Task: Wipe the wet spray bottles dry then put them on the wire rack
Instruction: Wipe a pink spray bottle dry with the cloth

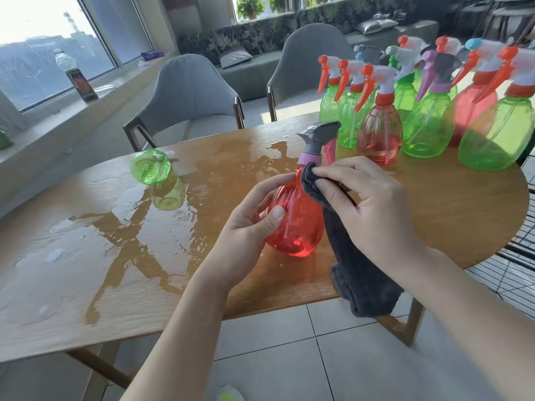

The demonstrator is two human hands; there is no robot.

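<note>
A red spray bottle with a grey head and purple collar stands at the table's front edge. My left hand grips its body from the left. My right hand holds a dark grey cloth against the bottle's shoulder and neck; the cloth's tail hangs past the table edge. A green bottle lies on its side in the water, far left. Several green and red spray bottles stand grouped at the table's back right. A black wire rack shows at the right edge.
The wooden table carries a wide puddle over its left and middle. Two grey chairs stand behind it. A dark bottle sits on the window ledge. Tiled floor lies below.
</note>
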